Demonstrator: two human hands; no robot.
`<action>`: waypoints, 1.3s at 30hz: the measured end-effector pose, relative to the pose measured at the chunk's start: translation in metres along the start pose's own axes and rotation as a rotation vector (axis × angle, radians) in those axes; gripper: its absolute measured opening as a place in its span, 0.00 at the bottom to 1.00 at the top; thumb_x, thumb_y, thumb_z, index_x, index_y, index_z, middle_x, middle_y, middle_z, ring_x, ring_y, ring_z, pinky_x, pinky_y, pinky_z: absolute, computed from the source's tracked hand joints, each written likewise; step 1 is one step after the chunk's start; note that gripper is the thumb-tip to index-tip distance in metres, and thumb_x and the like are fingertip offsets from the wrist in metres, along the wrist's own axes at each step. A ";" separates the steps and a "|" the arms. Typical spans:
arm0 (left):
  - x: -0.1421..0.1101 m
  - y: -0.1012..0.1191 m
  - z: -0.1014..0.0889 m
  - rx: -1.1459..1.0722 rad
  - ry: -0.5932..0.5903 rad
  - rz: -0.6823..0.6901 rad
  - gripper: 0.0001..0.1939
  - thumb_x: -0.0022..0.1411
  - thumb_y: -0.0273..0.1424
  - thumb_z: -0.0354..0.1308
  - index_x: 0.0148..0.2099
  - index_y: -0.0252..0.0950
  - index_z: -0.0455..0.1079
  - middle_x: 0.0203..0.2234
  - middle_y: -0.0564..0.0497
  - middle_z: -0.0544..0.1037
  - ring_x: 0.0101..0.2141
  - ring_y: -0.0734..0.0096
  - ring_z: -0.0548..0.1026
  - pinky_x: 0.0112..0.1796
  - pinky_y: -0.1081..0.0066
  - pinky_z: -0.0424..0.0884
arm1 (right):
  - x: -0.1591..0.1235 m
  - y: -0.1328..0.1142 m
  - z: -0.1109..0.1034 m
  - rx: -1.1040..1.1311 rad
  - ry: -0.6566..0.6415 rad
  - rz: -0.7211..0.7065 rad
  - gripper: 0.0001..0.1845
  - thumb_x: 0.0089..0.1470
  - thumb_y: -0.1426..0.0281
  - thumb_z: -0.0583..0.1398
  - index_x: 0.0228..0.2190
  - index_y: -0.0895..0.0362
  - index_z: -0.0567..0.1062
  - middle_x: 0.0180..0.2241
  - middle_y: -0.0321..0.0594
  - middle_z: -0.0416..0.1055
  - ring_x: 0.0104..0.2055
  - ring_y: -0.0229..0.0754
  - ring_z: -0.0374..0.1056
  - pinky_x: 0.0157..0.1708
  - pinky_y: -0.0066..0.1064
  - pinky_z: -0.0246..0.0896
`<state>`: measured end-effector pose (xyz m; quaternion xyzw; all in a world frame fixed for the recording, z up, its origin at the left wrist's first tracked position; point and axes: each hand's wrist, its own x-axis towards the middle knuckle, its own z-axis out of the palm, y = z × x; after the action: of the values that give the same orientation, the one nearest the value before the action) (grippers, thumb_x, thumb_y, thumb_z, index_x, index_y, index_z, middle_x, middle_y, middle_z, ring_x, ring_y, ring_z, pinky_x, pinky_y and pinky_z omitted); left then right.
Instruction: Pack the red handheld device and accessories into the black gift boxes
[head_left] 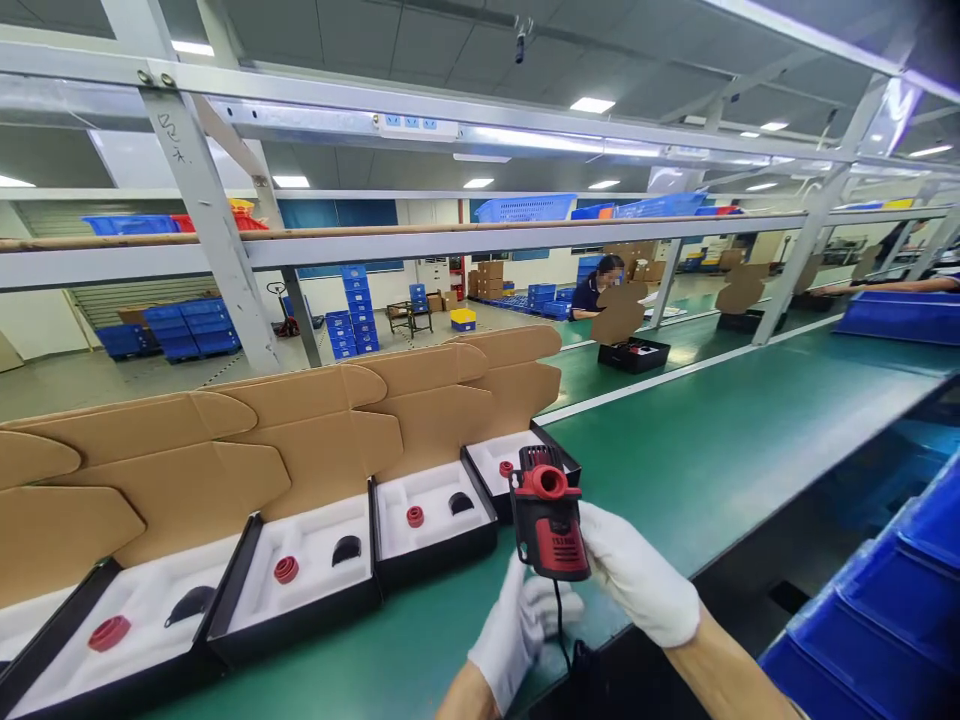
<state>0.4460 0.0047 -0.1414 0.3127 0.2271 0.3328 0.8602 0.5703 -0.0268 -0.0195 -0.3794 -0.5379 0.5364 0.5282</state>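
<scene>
My right hand [637, 580], in a white glove, grips a red and black power tool [549, 515] upright above the green belt. My left hand [517, 630], also gloved, is below it, fingers closed around the tool's black cord [559, 625]. Just behind the tool lies an open black box [517, 465] with a white insert holding a small red cap [506, 468]. To its left stand more open boxes [435, 525], each with a red cap [415, 516] and a black curved part [460, 503] in the white foam.
Brown cardboard lids [330, 430] stand up behind the row of boxes on the green conveyor belt [697, 460]. Blue bins [900, 610] sit at my right. Another person [600, 285] sits at the far side, near another open box [634, 353]. A metal frame [202, 210] crosses overhead.
</scene>
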 end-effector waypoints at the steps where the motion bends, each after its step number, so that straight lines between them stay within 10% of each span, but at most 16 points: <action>1: 0.004 -0.015 -0.004 -0.022 -0.003 -0.045 0.40 0.52 0.63 0.54 0.41 0.25 0.71 0.32 0.39 0.79 0.33 0.66 0.76 0.37 0.72 0.66 | 0.007 -0.003 -0.008 -0.036 0.008 -0.013 0.23 0.59 0.50 0.59 0.50 0.49 0.75 0.56 0.42 0.68 0.53 0.51 0.67 0.51 0.41 0.69; 6: 0.012 -0.052 0.001 -0.006 -0.155 -0.149 0.42 0.54 0.64 0.48 0.41 0.25 0.72 0.28 0.38 0.79 0.27 0.67 0.76 0.30 0.73 0.66 | 0.053 -0.019 -0.061 -0.371 0.092 -0.060 0.23 0.63 0.53 0.52 0.53 0.50 0.71 0.55 0.41 0.68 0.54 0.50 0.66 0.48 0.38 0.70; 10: 0.027 -0.027 0.021 0.040 -0.039 -0.147 0.43 0.44 0.63 0.60 0.46 0.29 0.68 0.22 0.47 0.75 0.19 0.70 0.71 0.21 0.73 0.64 | 0.121 -0.030 -0.116 -1.283 0.288 -0.089 0.21 0.64 0.61 0.48 0.50 0.52 0.73 0.50 0.43 0.73 0.49 0.52 0.69 0.49 0.40 0.66; 13: 0.046 0.006 0.038 0.107 0.050 -0.094 0.47 0.36 0.52 0.70 0.53 0.31 0.61 0.22 0.54 0.72 0.16 0.75 0.66 0.16 0.73 0.64 | 0.184 -0.025 -0.144 -1.637 0.049 -0.057 0.18 0.62 0.65 0.52 0.50 0.51 0.75 0.46 0.45 0.75 0.47 0.54 0.70 0.47 0.43 0.64; 21: 0.068 0.072 0.043 0.397 0.102 0.100 0.38 0.49 0.52 0.62 0.52 0.28 0.62 0.29 0.49 0.72 0.19 0.78 0.66 0.19 0.73 0.60 | 0.284 0.034 -0.143 -1.622 -0.420 0.039 0.13 0.53 0.68 0.61 0.39 0.58 0.81 0.39 0.43 0.78 0.42 0.45 0.73 0.44 0.35 0.63; 28: 0.065 0.181 0.042 0.795 0.112 0.269 0.14 0.62 0.38 0.52 0.43 0.32 0.65 0.30 0.50 0.73 0.28 0.75 0.72 0.31 0.73 0.67 | 0.249 -0.002 -0.145 -1.380 -0.628 -0.095 0.24 0.63 0.60 0.52 0.56 0.54 0.70 0.50 0.41 0.73 0.49 0.47 0.68 0.48 0.33 0.60; 31: 0.083 0.230 0.050 1.134 0.083 0.388 0.11 0.65 0.32 0.46 0.45 0.36 0.67 0.32 0.52 0.75 0.30 0.75 0.73 0.34 0.73 0.70 | 0.226 -0.029 -0.139 -1.184 -0.857 -0.083 0.21 0.54 0.63 0.61 0.49 0.52 0.75 0.38 0.32 0.76 0.34 0.39 0.69 0.32 0.26 0.59; 34: 0.114 0.253 0.059 1.769 0.177 0.637 0.14 0.67 0.28 0.42 0.48 0.40 0.68 0.39 0.51 0.77 0.39 0.72 0.75 0.43 0.70 0.71 | 0.221 -0.027 -0.131 -1.079 -0.488 0.027 0.15 0.42 0.62 0.69 0.33 0.55 0.78 0.27 0.31 0.74 0.28 0.39 0.65 0.27 0.25 0.55; 37: 0.150 0.244 0.062 2.121 0.321 0.767 0.16 0.68 0.28 0.41 0.52 0.39 0.67 0.45 0.45 0.74 0.49 0.60 0.71 0.51 0.59 0.67 | 0.228 0.006 -0.125 -0.917 -0.025 0.126 0.14 0.55 0.59 0.60 0.30 0.57 0.74 0.26 0.38 0.72 0.27 0.39 0.65 0.25 0.27 0.57; 39: 0.172 0.223 0.057 2.199 0.332 0.698 0.16 0.67 0.27 0.42 0.52 0.36 0.67 0.44 0.42 0.74 0.48 0.55 0.71 0.49 0.56 0.68 | 0.229 0.031 -0.123 -0.846 0.062 0.174 0.18 0.64 0.61 0.48 0.35 0.57 0.72 0.29 0.41 0.74 0.26 0.40 0.67 0.26 0.28 0.62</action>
<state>0.4997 0.2356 0.0207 0.8879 0.4048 0.2120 -0.0531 0.6503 0.2224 -0.0296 -0.6223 -0.6603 0.2996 0.2948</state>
